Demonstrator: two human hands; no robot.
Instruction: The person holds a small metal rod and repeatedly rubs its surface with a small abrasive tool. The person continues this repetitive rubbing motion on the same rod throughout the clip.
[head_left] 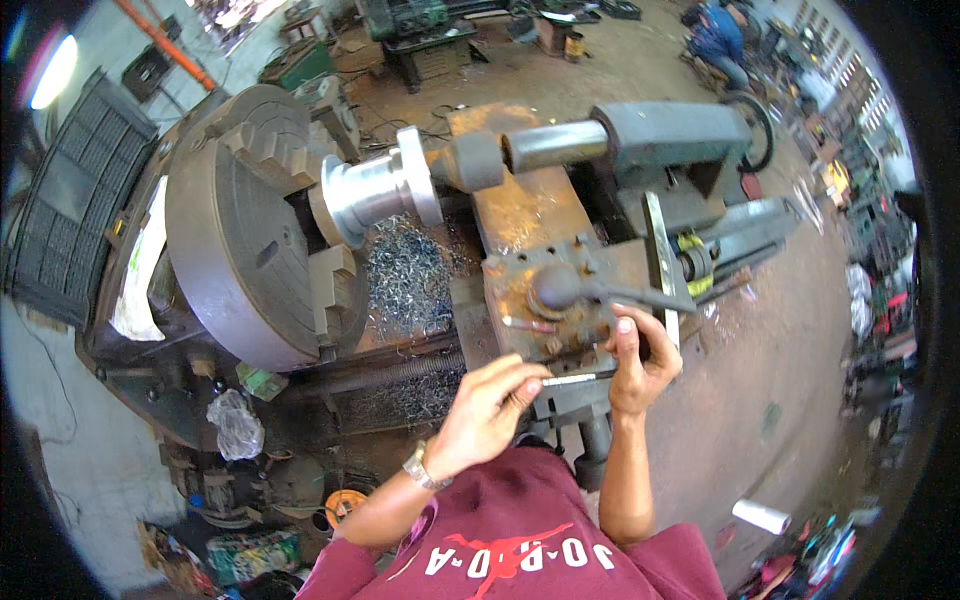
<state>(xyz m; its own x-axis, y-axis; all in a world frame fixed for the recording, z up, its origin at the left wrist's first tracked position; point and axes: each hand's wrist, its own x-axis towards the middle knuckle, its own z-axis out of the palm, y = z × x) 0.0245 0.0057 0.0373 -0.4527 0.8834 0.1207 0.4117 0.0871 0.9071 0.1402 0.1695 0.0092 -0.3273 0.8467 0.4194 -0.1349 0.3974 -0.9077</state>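
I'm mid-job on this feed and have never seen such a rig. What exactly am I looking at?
There's no robot here: one wide camera on a person's head looks down at their bare hands, so straight edges bend near the rim. Ahead is a lathe. At left, its big round chuck carries a shiny metal part, with curly shavings below. A small reddish stick lies on the rusty tool block. The left hand holds a thin pale strip. The right hand is near the lever handle; whether it holds anything is unclear.
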